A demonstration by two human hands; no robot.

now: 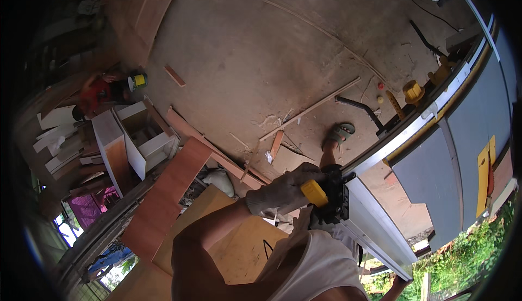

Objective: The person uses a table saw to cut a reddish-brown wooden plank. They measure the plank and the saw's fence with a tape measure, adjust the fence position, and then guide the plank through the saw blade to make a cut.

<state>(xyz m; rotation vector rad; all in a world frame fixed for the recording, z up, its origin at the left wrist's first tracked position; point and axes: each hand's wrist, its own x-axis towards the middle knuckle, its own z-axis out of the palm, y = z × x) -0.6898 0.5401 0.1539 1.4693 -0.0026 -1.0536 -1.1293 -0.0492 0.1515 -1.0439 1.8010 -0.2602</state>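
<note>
A long silver aluminium saw fence (380, 230) lies slanting in front of me, at the right of my body. At its upper left end is a black clamp head (338, 199) with a yellow lever (314, 192). My left hand (283, 191), in a grey work glove, is closed round the black part beside the lever. At the fence's other end, near the lower right, my right hand (399, 286) is only partly in view, dark and closed against the metal; most of its fingers are hidden. Next to the fence stands the grey saw table (427, 176) with a metal rail.
Yellow knobs (413, 91) and black bars (361, 105) jut from the table's side. Wood strips (310, 109) and offcuts lie on the concrete floor. Plywood panels (168, 192) lean at my left. Farther left, a person in red (95, 94) sits beside an open cabinet (147, 138).
</note>
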